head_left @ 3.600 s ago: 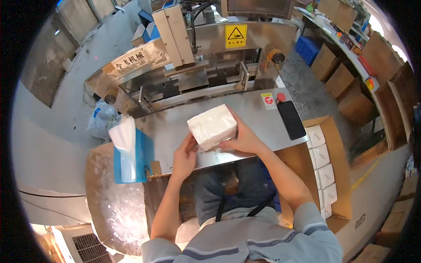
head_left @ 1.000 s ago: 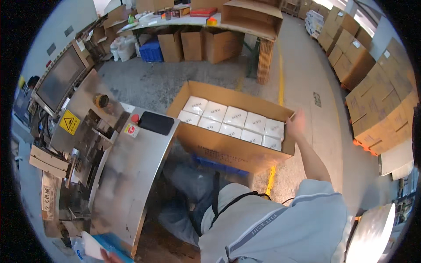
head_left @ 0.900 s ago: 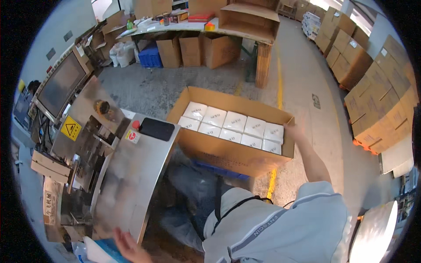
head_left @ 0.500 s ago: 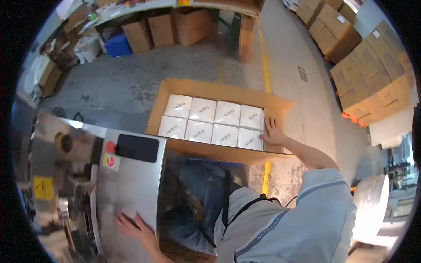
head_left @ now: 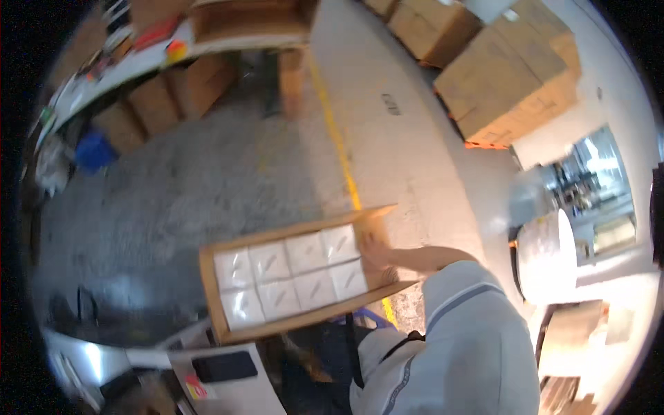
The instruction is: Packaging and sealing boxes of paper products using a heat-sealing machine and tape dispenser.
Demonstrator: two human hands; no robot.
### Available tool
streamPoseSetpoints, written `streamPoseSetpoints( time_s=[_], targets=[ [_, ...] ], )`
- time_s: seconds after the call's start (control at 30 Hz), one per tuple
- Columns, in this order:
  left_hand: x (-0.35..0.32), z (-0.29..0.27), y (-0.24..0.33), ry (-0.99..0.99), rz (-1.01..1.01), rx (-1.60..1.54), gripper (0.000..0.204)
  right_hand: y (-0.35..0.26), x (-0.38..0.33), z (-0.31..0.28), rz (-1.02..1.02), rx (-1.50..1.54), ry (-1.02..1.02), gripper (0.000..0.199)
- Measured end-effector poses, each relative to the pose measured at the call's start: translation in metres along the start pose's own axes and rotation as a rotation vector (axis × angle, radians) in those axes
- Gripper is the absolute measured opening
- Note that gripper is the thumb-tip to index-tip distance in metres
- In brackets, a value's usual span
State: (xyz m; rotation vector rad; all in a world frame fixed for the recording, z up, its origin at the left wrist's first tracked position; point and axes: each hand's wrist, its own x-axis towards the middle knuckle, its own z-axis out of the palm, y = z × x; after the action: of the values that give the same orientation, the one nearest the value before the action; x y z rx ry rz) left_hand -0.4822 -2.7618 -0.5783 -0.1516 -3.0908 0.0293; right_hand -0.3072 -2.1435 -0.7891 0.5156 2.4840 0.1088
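An open cardboard carton [head_left: 387,216] holds several white, shiny, square packs [head_left: 281,297] in two rows. My right hand [head_left: 375,250] reaches into the right end of this carton, beside the last pack of the far row. Its fingers look stretched out and grip nothing that I can see, though motion blurs them. The carton's right end has a gap between the packs and the flap. My left hand is outside the picture.
A metal machine [head_left: 238,394] with a dark screen [head_left: 225,366] stands at the near left, by the carton. Stacked cartons [head_left: 498,76] sit on an orange pallet at the far right. A workbench [head_left: 200,47] with boxes beneath runs along the far left. A yellow line [head_left: 332,131] crosses the floor.
The view has swung, so the carton and machine now appear lower and further left. My left hand, earlier flat on the machine, has left the picture. My right hand stays at the carton's right end.
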Motion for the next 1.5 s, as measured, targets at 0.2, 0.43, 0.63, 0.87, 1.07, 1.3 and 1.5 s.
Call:
streamPoseSetpoints(
  time_s=[0.2, 0.43, 0.63, 0.87, 1.07, 1.3, 1.5],
  targets=[
    [-0.003, -0.005, -0.049, -0.188, 0.147, -0.098, 0.072, -0.01, 0.023, 0.009, -0.226, 0.014, 0.498, 0.065],
    [0.007, 0.007, -0.083, -0.022, 0.929, 0.481, 0.083, 0.018, 0.008, 0.004, -0.191, 0.219, 0.353, 0.063],
    [-0.011, 0.061, -0.128, -0.534, 0.006, 0.063, 0.084, 0.034, -0.002, -0.071, -0.372, 0.457, -0.202, 0.068],
    [0.061, -0.059, 0.052, -0.357, -0.153, -0.484, 0.04, 0.023, -0.012, -0.033, -0.668, 0.267, -0.317, 0.073],
    [0.038, -0.036, 0.158, 0.07, -0.661, -0.445, 0.073, 0.045, 0.006, -0.019, -0.718, -0.151, -0.1, 0.085],
    [0.008, -0.046, 0.217, 0.242, -0.702, -0.52, 0.091, 0.058, 0.01, 0.01, -0.784, -0.199, -0.158, 0.098],
    [0.097, -0.018, 0.227, 0.297, -0.626, -0.604, 0.091, 0.11, 0.046, 0.025, -0.891, -0.428, 0.022, 0.093]
  ],
)
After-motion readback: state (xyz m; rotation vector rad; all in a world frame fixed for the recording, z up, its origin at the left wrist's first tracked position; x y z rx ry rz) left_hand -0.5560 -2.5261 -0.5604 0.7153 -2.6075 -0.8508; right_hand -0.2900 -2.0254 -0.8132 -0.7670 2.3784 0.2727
